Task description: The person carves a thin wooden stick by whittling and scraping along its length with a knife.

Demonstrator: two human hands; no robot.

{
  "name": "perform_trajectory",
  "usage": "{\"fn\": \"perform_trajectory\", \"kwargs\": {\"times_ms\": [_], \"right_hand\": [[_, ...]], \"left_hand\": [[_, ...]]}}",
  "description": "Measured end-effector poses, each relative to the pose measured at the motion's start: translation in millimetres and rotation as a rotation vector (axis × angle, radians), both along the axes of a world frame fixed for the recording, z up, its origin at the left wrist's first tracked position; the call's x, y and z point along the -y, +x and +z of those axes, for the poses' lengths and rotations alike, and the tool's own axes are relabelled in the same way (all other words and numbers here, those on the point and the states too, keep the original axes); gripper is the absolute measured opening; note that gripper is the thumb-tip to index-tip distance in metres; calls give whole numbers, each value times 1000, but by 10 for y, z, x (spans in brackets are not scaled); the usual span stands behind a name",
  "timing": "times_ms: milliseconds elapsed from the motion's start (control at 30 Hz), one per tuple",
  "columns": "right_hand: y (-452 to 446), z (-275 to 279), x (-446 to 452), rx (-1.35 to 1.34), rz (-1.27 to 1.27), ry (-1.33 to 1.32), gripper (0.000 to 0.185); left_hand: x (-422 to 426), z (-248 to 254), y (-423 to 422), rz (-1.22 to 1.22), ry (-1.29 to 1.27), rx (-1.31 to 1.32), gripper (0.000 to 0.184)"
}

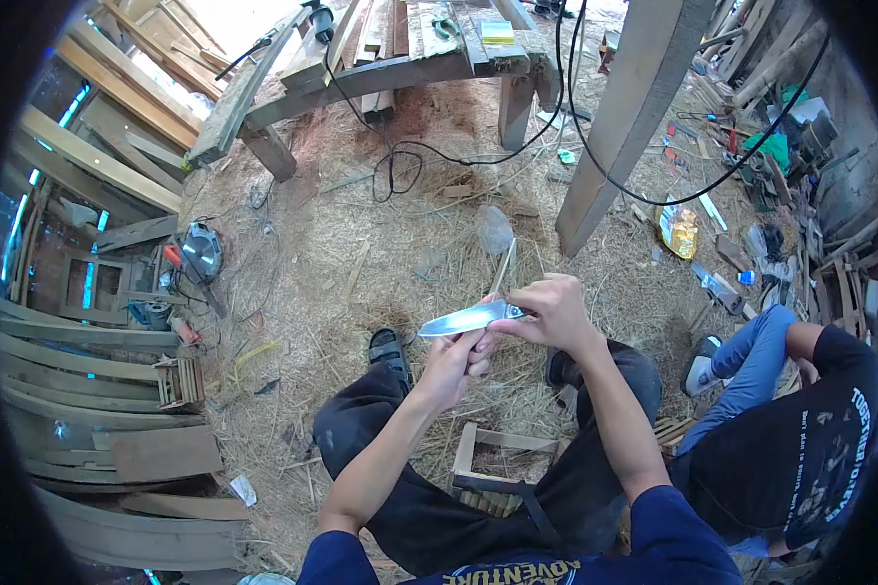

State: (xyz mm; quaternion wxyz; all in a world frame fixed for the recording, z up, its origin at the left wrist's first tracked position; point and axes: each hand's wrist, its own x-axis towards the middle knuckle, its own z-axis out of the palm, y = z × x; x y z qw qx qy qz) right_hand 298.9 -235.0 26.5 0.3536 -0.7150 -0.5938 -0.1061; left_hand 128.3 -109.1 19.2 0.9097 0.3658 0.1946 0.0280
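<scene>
My right hand (553,310) is closed around the handle of a knife (463,320). Its broad, shiny blade points left and lies across the top of my left hand (449,369). The fingers of my left hand are curled around a thin pale wooden stick (504,268), which runs away from me behind the blade. The stick's lower end is hidden by the knife and my fingers. Both hands are close together above my knees.
Straw-like shavings cover the floor. A wooden workbench (380,76) stands ahead, beside a leaning post (634,127) and a hanging black cable (693,198). A circular saw (201,252) lies left. Another person (780,439) sits close on my right. Below me is a small wooden frame (468,448).
</scene>
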Motion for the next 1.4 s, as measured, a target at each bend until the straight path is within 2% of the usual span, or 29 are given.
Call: {"fn": "perform_trajectory", "kwargs": {"times_ms": [67, 167, 267, 367, 433, 533, 633, 933, 1000, 1100, 1333, 1400], "right_hand": [[120, -57, 37, 33, -102, 10, 40], [448, 83, 184, -290, -609, -31, 37], [406, 129, 248, -322, -628, 21, 34], [96, 9, 104, -211, -306, 56, 32], [-98, 42, -64, -228, -109, -36, 32], [-276, 33, -284, -201, 84, -27, 29], [-286, 54, -283, -243, 85, -47, 30], [-103, 79, -64, -133, 95, -90, 40], [-73, 47, -10, -112, 96, -64, 40], [-44, 32, 39, -100, 93, -15, 39], [37, 71, 137, -44, 65, -28, 39], [120, 2, 151, -34, -33, 39, 39]], "left_hand": [[-10, -26, -45, 8, 2, 6, 47], [72, -25, -205, -77, 90, -21, 43], [-3, -119, -169, 39, 62, -52, 43], [-148, -122, -114, 168, 36, -103, 43], [-168, -141, -70, 202, 46, -90, 42], [-141, -134, -52, 187, 22, -49, 43], [-130, -111, -64, 163, -23, -16, 44], [-22, -58, -29, 39, -11, -35, 50], [-1, -29, -18, -4, -74, -12, 52], [55, 14, 3, -15, -20, -25, 53], [122, 21, 77, 7, -80, -57, 48], [129, -47, 84, 37, -100, -81, 46]]}}
